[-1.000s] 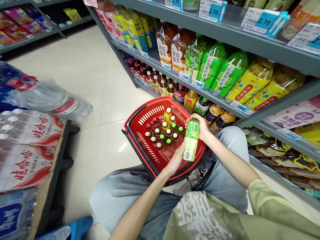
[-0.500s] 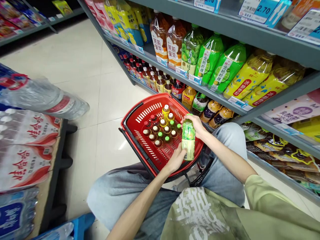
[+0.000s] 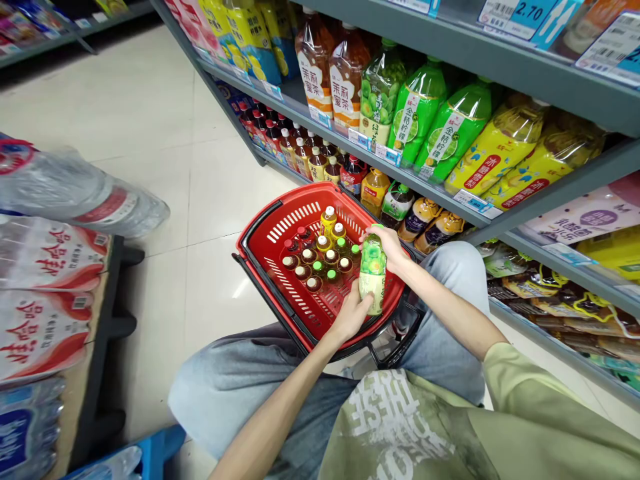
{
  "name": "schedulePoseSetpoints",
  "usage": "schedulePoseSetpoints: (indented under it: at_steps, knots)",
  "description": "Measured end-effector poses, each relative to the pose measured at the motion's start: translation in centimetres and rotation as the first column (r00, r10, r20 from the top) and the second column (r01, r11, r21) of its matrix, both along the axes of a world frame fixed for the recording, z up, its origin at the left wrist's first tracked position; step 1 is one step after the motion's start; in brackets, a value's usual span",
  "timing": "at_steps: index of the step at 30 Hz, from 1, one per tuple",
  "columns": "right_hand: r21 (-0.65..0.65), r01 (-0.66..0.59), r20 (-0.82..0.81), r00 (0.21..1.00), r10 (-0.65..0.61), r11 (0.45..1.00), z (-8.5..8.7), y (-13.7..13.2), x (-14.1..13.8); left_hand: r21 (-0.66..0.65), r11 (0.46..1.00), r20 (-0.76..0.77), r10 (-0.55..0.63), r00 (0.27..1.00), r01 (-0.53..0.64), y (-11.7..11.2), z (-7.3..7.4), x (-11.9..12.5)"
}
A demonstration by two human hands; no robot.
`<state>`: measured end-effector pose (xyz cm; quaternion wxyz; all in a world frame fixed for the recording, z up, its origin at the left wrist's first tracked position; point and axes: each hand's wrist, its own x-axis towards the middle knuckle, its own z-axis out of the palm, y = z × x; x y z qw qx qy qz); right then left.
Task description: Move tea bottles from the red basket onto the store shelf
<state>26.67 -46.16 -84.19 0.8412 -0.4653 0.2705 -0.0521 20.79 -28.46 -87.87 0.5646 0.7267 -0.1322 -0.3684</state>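
While left hand [image 3: 353,312] is pressing thumb on green bottle [image 3: 373,267], mid-frame | other fingertips are hiding behind it | right hand [image 3: 388,247] is curling fingers around its top

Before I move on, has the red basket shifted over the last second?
No, none that I can see: the red basket keeps its place against the shelf.

A: anything diff vs a sec ago?
B: yep, left hand [image 3: 351,315] slid its thumb [image 3: 369,302] over the label [image 3: 367,285], was at the edge b4. barcode's outta view now. bottle [image 3: 373,257] leans a bit less, by basket [image 3: 313,193] right corner.
A: n the cam?
B: drifted, shelf [image 3: 450,51] sits further left.
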Motion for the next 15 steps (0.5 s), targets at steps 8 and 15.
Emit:
schedulePoseSetpoints:
  at_steps: [8, 15]
  knots:
    - [0.018, 0.044, -0.019, 0.999, -0.043, 0.999, 0.2, 0.0, 0.2, 0.044, 0.998, 0.116, 0.029, 0.993, -0.034, -0.5, 0.5, -0.2]
    - [0.217, -0.026, 0.014, 1.000, 0.023, 0.976, 0.6, -0.6, 0.1, -0.223, 0.960, -0.304, 0.096, 0.948, -0.169, -1.1, 1.3, -0.1]
